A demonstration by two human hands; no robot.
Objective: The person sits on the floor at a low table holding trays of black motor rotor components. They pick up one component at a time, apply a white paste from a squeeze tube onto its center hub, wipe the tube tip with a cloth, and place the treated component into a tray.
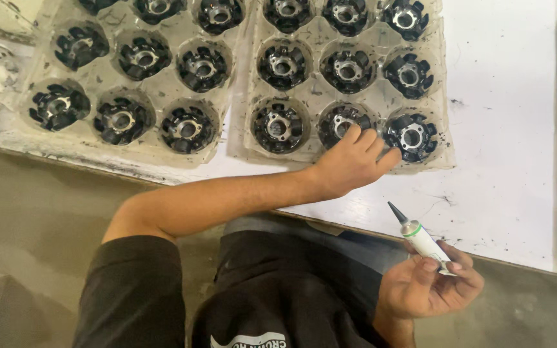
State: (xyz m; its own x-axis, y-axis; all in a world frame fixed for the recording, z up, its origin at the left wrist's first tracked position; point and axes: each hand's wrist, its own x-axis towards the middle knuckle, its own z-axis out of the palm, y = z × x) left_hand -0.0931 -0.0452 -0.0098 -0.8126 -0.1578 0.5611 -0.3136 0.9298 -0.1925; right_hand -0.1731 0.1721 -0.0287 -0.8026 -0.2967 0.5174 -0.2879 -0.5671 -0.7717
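Black round parts with metal centres sat in the pockets of two clear plastic trays on a white table [504,161], seen from the head camera. In the right tray [443,138], the left hand [349,164] reached across with its fingers loosely spread and resting on the front row, covering the lower edge of the middle part [342,122] and touching the rim of the part [411,136] at the front right corner. It gripped nothing that could be seen. The left tray [33,84] lay just beside the right one, its black parts untouched. Nearer the table's front edge, the right hand [430,283] was closed around a small white tube [423,240] with a green band and a dark pointed nozzle, tilted up and to the left. A dark sleeve [133,290] covered the upper left arm.
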